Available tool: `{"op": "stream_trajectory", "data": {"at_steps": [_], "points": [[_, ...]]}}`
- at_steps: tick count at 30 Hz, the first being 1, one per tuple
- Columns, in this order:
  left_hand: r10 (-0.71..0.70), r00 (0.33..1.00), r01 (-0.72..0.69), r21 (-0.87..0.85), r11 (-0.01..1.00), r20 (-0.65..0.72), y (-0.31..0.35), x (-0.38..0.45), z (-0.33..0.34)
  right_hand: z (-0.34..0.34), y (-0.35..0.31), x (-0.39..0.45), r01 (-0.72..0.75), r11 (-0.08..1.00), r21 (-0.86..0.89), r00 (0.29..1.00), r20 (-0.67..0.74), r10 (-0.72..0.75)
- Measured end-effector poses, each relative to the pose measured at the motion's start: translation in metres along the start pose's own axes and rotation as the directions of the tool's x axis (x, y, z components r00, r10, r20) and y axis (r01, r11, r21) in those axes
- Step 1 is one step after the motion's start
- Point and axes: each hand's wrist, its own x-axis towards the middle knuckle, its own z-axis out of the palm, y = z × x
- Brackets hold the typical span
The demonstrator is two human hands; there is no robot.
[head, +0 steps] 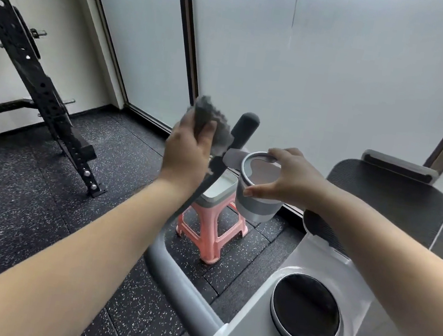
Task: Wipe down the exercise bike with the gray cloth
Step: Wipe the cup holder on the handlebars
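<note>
gripping the cloth [211, 126] tight, the left hand [188, 148] pressed it against the bike's [262, 332] dark handlebar [241, 133]. the right hand [285, 174] clasped the gray cup holder [255, 204], fingers on its rim, above a pink stool [213, 233].

Two bare forearms in view, no sleeves, gloves, watch or bands showing on either; left hand [188, 148] and right hand [294, 175] both ungloved, fingers without rings as far as visible, nails short and unpainted.
</note>
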Motion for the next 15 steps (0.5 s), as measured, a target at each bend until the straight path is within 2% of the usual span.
{"op": "stream_trajectory", "data": {"at_steps": [3,7,10,12,15], "points": [[0.088,0.986,-0.104,0.105,0.989,0.142,0.013,0.008,0.036,0.001,0.000,0.000,0.002,1.000,-0.004,1.000,-0.005,-0.002],[0.192,0.976,-0.210,0.204,0.956,0.102,0.015,0.017,0.050,0.001,0.001,0.002,-0.002,1.000,0.010,1.000,0.003,0.002],[0.251,0.961,-0.267,0.158,0.951,0.116,0.035,0.035,0.048,0.001,0.000,0.001,-0.006,1.000,0.008,1.000,0.006,0.005],[0.188,0.964,-0.217,0.152,0.964,0.186,0.052,0.052,0.049,0.001,0.000,0.001,-0.005,1.000,-0.003,1.000,0.007,0.005],[0.012,0.941,-0.022,0.025,0.999,0.338,0.058,0.078,0.042,0.000,0.000,0.000,-0.002,1.000,0.003,1.000,0.005,0.002]]}}
